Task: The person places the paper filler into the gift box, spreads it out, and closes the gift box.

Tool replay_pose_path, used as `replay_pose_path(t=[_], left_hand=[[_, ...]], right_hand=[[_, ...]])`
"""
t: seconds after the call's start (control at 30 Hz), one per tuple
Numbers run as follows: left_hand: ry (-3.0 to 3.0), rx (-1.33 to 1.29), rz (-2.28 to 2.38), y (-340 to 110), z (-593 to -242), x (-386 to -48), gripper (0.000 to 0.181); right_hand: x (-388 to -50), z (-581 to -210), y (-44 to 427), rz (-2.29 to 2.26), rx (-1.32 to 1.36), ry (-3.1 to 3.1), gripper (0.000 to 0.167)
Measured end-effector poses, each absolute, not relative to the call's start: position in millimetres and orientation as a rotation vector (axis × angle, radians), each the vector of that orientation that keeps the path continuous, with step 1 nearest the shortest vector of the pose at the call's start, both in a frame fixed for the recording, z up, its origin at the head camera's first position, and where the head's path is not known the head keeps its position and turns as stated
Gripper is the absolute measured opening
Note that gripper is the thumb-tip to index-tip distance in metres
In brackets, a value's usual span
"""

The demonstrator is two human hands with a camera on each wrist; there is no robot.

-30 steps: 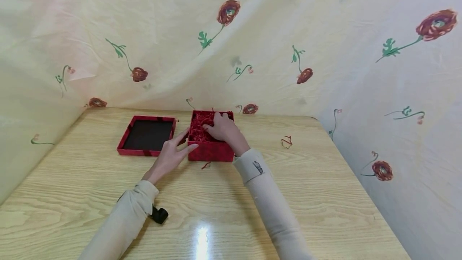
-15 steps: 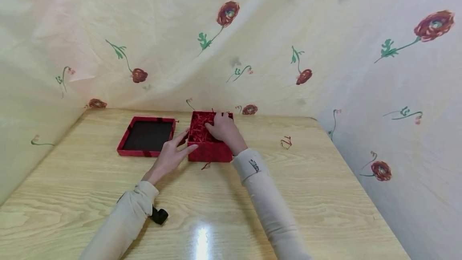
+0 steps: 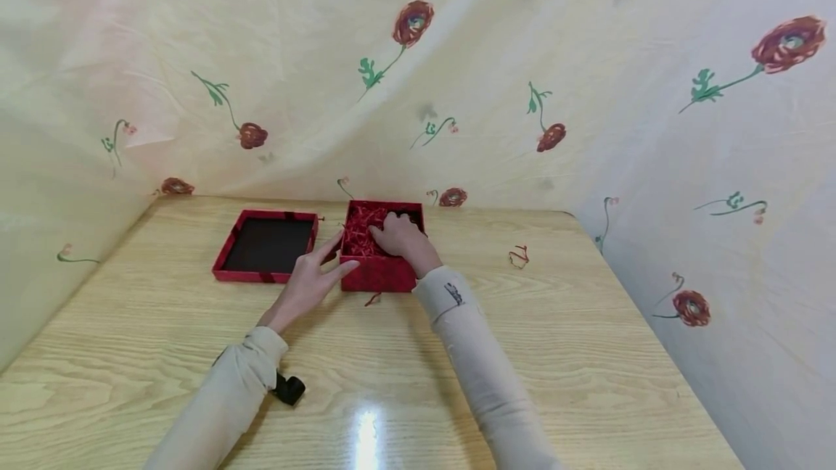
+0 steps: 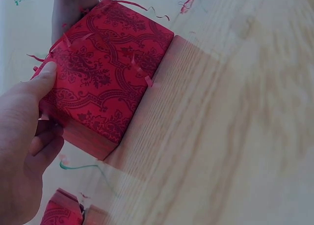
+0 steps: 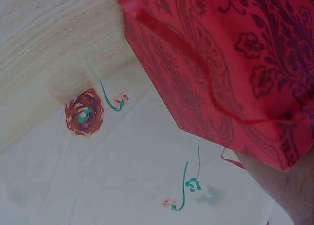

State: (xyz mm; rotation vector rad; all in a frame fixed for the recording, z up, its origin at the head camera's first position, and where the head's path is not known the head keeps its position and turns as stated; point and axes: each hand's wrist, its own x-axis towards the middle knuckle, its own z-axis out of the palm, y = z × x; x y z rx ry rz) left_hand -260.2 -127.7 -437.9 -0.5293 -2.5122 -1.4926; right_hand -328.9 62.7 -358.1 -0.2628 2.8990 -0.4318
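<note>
Gripping the red box [image 3: 375,275] by its near left corner, your left hand [image 3: 312,281] rests its thumb on the front. Your right hand [image 3: 403,236] is among the red shreds [image 3: 359,232] inside; its grasp you cannot tell. The red box stands on the surface [image 3: 555,354] beside the shallow lid [image 3: 268,245].

Pale wood-grain table [image 3: 575,383]: red box [image 3: 375,275], shallow red lid [image 3: 268,245] beside it, red strands [image 3: 525,253] off right and by box front.
</note>
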Motion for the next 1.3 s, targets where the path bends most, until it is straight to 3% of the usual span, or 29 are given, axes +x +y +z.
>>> replay_pose_path(t=[0.4,0.83,1.3], left_hand=[[-2.519,-0.518,-1.489,-127,-437,-261,0.075],[-2.515,-0.535,-1.504,-127,-438,-262,0.076],[-2.511,-0.539,-1.487,-127,-439,-263,0.076]], right_hand=[[-315,-352,70,-0.495,-0.38,3.03,0.063],[-299,-344,127,-0.744,-0.651,3.118,0.055],[-295,-370,228,-0.898,-0.372,3.177,0.054]])
